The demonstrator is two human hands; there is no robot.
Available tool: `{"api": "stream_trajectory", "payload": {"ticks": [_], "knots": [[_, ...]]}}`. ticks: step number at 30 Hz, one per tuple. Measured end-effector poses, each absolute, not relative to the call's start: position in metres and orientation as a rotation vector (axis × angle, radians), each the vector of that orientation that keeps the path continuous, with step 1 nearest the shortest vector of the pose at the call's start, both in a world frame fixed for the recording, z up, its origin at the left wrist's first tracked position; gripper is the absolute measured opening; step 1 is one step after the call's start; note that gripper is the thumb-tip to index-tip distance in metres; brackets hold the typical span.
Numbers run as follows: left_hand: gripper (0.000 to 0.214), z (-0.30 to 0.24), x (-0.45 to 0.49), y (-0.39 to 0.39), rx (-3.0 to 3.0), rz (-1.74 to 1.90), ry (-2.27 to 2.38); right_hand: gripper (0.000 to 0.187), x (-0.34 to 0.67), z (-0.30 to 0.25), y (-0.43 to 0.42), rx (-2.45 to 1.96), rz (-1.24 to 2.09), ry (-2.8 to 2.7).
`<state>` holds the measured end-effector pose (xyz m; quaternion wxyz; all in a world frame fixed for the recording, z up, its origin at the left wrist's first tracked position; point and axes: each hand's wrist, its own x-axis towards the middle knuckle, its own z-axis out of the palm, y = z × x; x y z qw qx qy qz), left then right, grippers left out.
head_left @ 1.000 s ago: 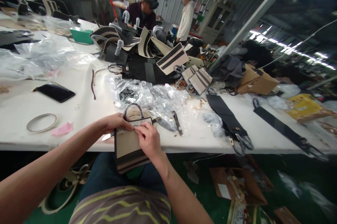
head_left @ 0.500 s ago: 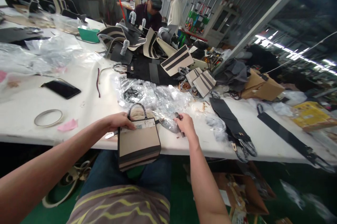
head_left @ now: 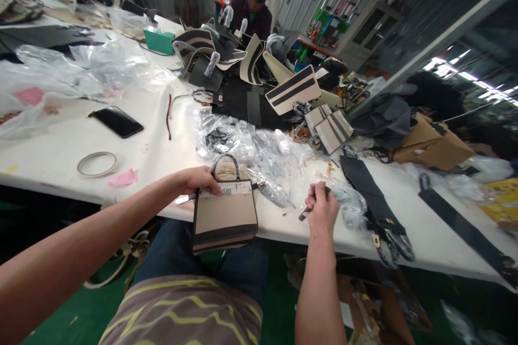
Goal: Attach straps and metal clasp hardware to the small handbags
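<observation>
A small handbag (head_left: 226,214), beige with dark stripes and edges, hangs at the table's front edge. My left hand (head_left: 201,179) is closed on its top rim, thumb on the pale upper strip near a small metal plate. A wrapped handle (head_left: 227,157) loops up above the bag, and a short strap with a metal end sticks out at its right side. To the right, my right hand (head_left: 322,207) is closed around a short dark stick-like tool (head_left: 305,214), its end pointing down to the left. The tool's exact kind is hard to make out.
Crumpled clear plastic (head_left: 267,159) lies behind the bag. Bag pieces (head_left: 293,91) pile up at the back, where a person (head_left: 251,13) sits. A phone (head_left: 117,121), a tape roll (head_left: 97,163) and pink scrap (head_left: 123,177) are left; black straps (head_left: 360,188) lie right.
My right hand has moved right, away from the plastic beside the bag, with the dark tool in it. The left hand still holds the handbag. The whole view has shifted somewhat.
</observation>
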<state>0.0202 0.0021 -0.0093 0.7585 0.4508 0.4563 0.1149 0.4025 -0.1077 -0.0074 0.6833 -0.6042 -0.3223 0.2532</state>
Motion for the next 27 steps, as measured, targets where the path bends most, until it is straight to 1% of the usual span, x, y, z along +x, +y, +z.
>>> {"api": "stream_trajectory", "payload": {"ticks": [4,6,10,13,19,27], "knots": [[0.036,-0.011,0.020,0.002,0.997,0.247,0.982,0.068,0.361,0.026,-0.111,-1.133,0.753,-0.714],[0.037,-0.011,0.020,0.002,0.992,0.252,0.989,0.070,0.323,0.036,-0.108,-1.046,0.848,-0.764],[0.038,-0.009,0.021,-0.001,0.993,0.274,1.022,0.070,0.243,0.035,-0.094,-0.901,0.803,-0.922],[0.040,-0.006,0.022,-0.003,0.994,0.292,1.008,0.069,0.207,0.025,-0.081,-0.879,0.774,-0.995],[0.034,-0.009,0.023,-0.002,1.011,0.317,1.000,0.071,0.192,0.010,-0.069,-0.865,0.813,-0.951],[0.038,-0.014,0.022,-0.003,1.036,0.367,0.979,0.067,0.189,0.011,-0.073,-0.910,0.773,-1.090]]}}
